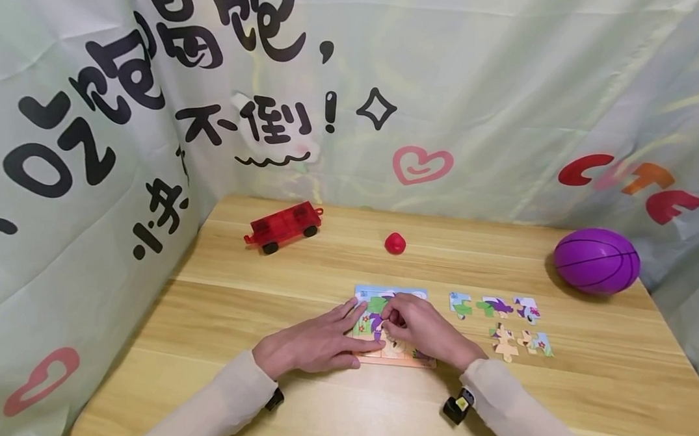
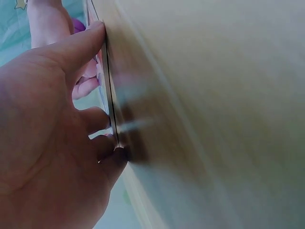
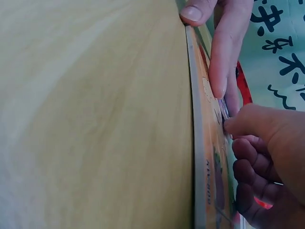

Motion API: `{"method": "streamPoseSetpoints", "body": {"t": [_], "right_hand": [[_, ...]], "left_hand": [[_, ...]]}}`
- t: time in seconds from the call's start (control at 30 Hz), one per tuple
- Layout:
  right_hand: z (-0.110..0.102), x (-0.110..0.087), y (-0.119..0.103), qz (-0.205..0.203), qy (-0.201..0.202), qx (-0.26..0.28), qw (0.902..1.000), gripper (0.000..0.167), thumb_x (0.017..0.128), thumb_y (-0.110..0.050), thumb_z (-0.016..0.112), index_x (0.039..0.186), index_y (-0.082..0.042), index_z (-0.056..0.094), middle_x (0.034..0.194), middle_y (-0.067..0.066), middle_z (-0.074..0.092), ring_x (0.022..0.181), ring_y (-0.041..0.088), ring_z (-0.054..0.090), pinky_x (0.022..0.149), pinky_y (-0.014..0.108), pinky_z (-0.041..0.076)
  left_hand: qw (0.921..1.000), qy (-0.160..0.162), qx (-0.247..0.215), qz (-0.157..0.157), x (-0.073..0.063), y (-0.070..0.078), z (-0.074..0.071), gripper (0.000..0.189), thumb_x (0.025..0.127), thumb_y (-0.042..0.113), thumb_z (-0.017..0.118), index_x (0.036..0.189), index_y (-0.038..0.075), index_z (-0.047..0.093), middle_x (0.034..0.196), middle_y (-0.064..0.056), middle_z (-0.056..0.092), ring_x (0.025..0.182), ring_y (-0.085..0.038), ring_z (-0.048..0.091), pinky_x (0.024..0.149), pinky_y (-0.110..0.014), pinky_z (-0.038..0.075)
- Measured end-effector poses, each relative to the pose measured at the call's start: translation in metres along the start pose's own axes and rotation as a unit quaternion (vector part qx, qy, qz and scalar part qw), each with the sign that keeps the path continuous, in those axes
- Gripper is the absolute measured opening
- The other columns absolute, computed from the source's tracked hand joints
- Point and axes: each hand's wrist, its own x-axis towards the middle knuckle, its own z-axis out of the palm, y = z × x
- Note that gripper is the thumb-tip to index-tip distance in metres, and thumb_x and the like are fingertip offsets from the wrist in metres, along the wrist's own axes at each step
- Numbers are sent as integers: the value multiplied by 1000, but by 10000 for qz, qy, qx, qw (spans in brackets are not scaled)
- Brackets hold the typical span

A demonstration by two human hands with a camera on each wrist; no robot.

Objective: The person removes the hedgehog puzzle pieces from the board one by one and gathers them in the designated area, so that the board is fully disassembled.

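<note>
A jigsaw board [image 1: 394,361] with a colourful cartoon picture lies flat on the wooden table, partly covered by both hands. My left hand [image 1: 315,340] rests on its left side with fingers spread and fairly straight, holding the board's edge down. Over the middle of the board, my right hand [image 1: 423,328] has curled fingers, its thumb and index pinching a puzzle piece with purple on it [image 1: 376,319]. The fingertips hide most of that piece. In the right wrist view, the right thumb [image 3: 248,119] is close to the left fingertips at the board [image 3: 205,143].
Several loose puzzle pieces [image 1: 505,342] lie right of the board in two rows. A purple ball [image 1: 597,261] sits at the table's far right. Toward the back are a red toy wagon [image 1: 284,227] and a small red object [image 1: 395,243]. A printed curtain [image 1: 478,87] stands behind.
</note>
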Motion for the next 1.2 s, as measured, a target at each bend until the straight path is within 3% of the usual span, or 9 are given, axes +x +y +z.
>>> {"method": "streamPoseSetpoints", "body": {"t": [0.2, 0.4, 0.6, 0.8, 1.2], "right_hand": [[-4, -2, 0, -32, 30, 73, 10000, 9, 98, -6, 73, 102, -14, 74, 91, -10, 65, 80, 4, 58, 69, 20, 56], [-23, -15, 4, 180, 133, 57, 9997, 9, 99, -8, 75, 102, -17, 73, 95, -11, 66, 85, 7, 60, 75, 22, 58], [-55, -40, 21, 362, 516, -149, 9979, 12, 99, -8, 79, 104, -17, 74, 96, -12, 68, 88, 2, 61, 78, 23, 60], [-78, -71, 41, 518, 752, -246, 9955, 15, 98, -10, 81, 102, -21, 73, 92, -14, 65, 84, 0, 59, 71, 23, 57], [-91, -112, 70, 454, 798, -247, 9955, 20, 95, -6, 83, 98, -22, 73, 84, -18, 60, 75, -4, 53, 62, 21, 48]], "left_hand": [[9999, -66, -136, -66, 1, 0, 0, 52, 115, 42, 53, 166, 40, 44, 182, -25, 9, 170, -43, 8, 137, -50, 23], [9999, -29, -156, -53, 1, 0, 0, 51, 115, 41, 53, 166, 40, 46, 182, -26, 8, 170, -44, 9, 137, -50, 24], [9997, -30, -247, -77, 1, 1, 1, 51, 116, 40, 53, 166, 40, 45, 182, -25, 6, 170, -43, 7, 137, -51, 22], [9997, -14, -224, -67, 0, 1, 1, 51, 116, 39, 52, 166, 38, 46, 182, -26, 7, 170, -44, 8, 137, -51, 22], [9996, -50, -275, -82, 1, 0, 1, 51, 116, 40, 53, 166, 38, 46, 182, -25, 7, 170, -43, 8, 137, -52, 24]]}}
